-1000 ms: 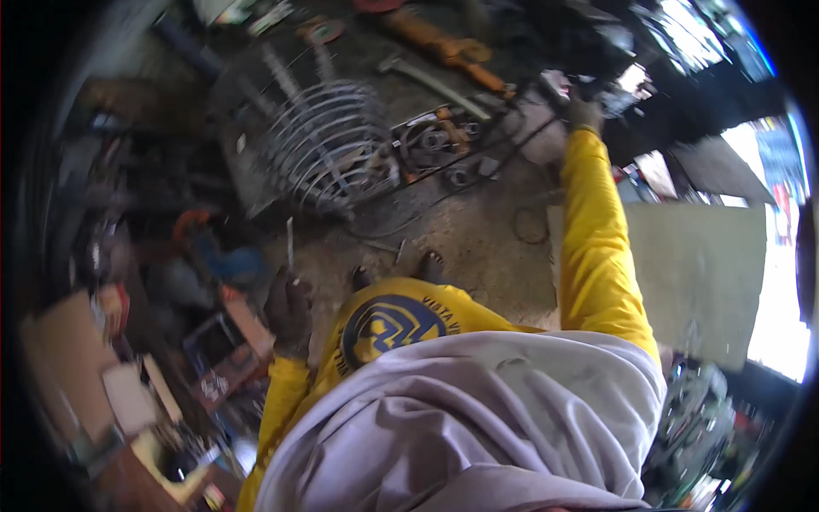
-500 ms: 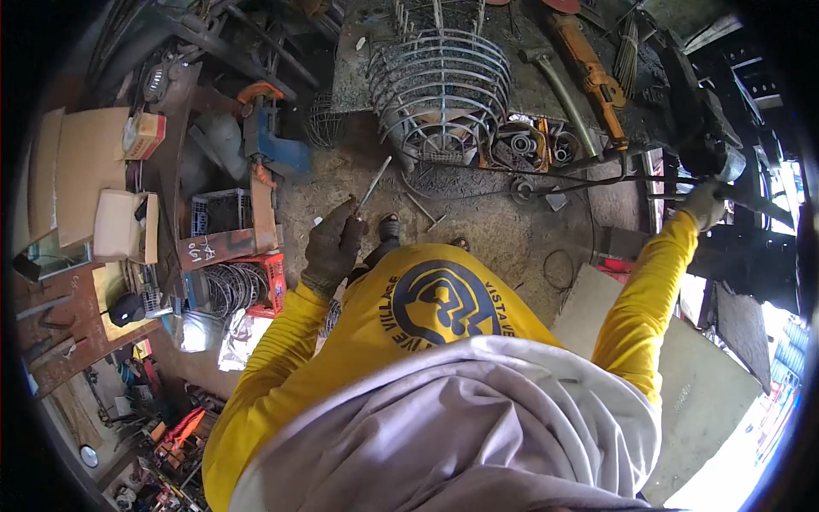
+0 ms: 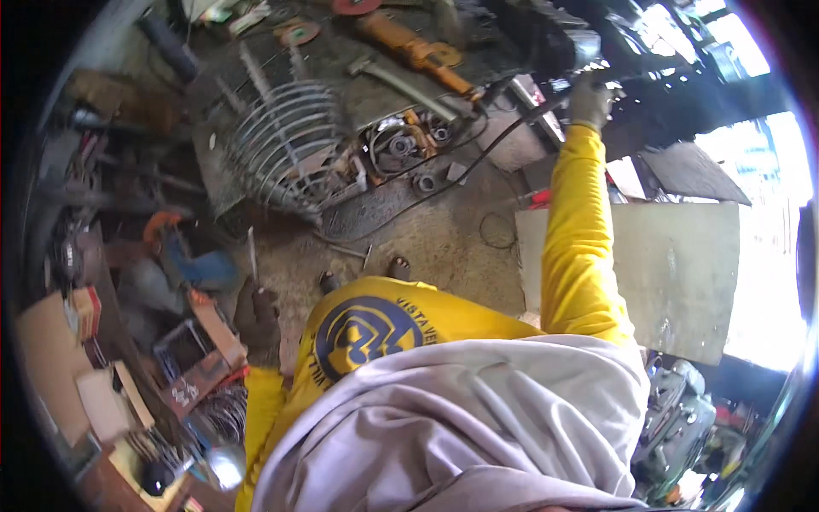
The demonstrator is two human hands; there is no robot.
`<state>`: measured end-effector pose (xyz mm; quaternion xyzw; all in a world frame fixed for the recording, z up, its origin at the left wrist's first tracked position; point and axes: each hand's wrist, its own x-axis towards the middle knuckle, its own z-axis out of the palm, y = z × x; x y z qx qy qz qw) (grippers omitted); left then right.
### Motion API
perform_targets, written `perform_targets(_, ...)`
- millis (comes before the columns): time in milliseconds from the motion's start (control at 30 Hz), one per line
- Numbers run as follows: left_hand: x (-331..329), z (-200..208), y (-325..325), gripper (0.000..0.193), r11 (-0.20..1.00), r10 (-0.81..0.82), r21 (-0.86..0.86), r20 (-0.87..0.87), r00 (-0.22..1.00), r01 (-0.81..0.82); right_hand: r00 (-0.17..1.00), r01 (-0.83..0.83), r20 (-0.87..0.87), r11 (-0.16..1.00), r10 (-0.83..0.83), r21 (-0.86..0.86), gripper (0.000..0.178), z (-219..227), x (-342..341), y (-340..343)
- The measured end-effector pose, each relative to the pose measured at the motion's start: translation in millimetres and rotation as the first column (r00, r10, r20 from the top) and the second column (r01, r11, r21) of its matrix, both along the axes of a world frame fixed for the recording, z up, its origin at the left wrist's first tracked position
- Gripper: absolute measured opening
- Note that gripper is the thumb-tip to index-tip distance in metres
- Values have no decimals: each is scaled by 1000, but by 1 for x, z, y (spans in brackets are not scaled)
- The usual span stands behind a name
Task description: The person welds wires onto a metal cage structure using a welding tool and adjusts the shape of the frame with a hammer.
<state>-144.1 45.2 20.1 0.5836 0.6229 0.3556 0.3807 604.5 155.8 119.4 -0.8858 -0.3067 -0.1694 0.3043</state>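
My left hand (image 3: 258, 320), in a dark work glove, is closed low on the left, beside my body. A thin grey metal rod (image 3: 252, 250) stands up out of its fingers. My right arm is stretched far forward to the right. At its end my gloved right hand (image 3: 590, 101) is closed at a dark metal piece by the bench end; glare and blur hide what exactly it grips. A curved cage of bent metal rods (image 3: 294, 141) rests at the bench's front edge, between my hands but away from both.
On the bench lie an orange angle grinder (image 3: 414, 47) and a hammer (image 3: 401, 85). A black cable (image 3: 490, 154) runs along the front. A blue vise (image 3: 200, 260) and cardboard boxes (image 3: 60, 358) stand left. A pale board (image 3: 674, 273) leans right.
My view has turned to the right, so the bench and cage appear shifted left and tilted. My right arm stretches further forward. The rod stays in my left hand.
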Motion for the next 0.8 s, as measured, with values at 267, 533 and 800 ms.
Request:
perform_targets(267, -1, 10, -20, 37, 998, 60, -6, 3, 998, -60, 960, 115, -273, 978, -65, 174, 53, -18, -28, 10)
perform_targets(533, 21, 19, -29, 36, 998, 57, -39, -1, 998, -57, 948, 53, -316, 960, 37, 273, 56, -77, 6, 9)
perform_targets(800, 32, 27, -32, 36, 992, 125, -8, 23, 992, -125, 958, 145, -243, 988, -153, -48, 67, -94, -12, 3)
